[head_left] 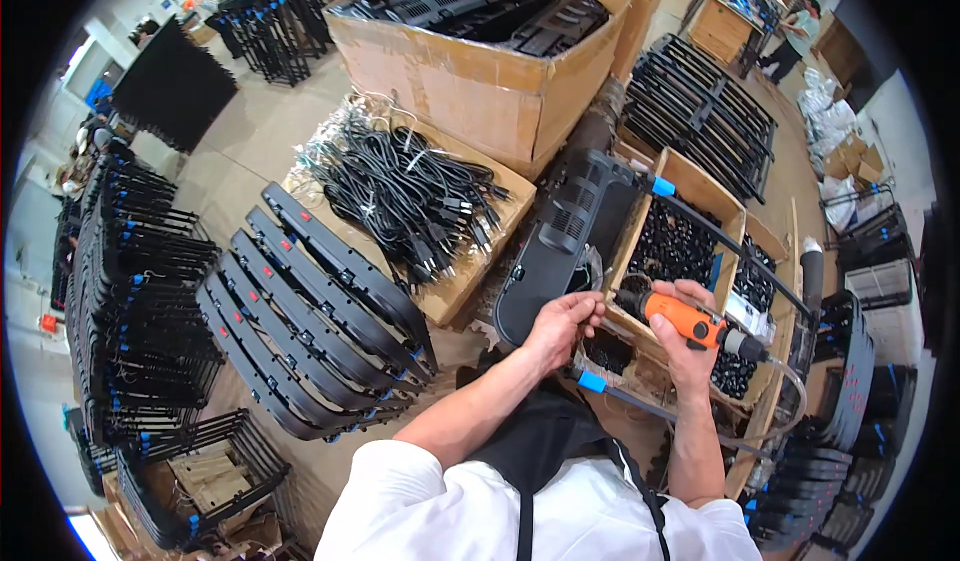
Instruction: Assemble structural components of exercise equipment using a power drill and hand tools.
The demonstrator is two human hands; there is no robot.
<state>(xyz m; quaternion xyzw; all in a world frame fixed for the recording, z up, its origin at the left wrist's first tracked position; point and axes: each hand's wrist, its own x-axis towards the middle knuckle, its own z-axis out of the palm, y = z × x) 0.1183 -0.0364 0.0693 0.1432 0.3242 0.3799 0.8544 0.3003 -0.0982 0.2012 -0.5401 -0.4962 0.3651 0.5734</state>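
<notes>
My right hand [686,363] is wrapped round an orange and black pneumatic screwdriver [683,319], whose tip points left and whose clear hose [799,389] curls away behind it. Close to that tip, the fingers of my left hand [560,332] are pinched together; whatever they hold is too small to make out. Below and beside the left hand lies a long black plastic housing [535,283] with vent slots. A black tube frame with blue end pieces [592,381] reaches across the bench near both hands.
Wooden bins [676,246] of small black parts stand at the right. Bundled black power cords [420,196] lie on a carton, beside a row of curved black panels [300,311]. Behind stands a large cardboard box [450,86] of black housings. Stacked frames [135,281] line the left; people work far off.
</notes>
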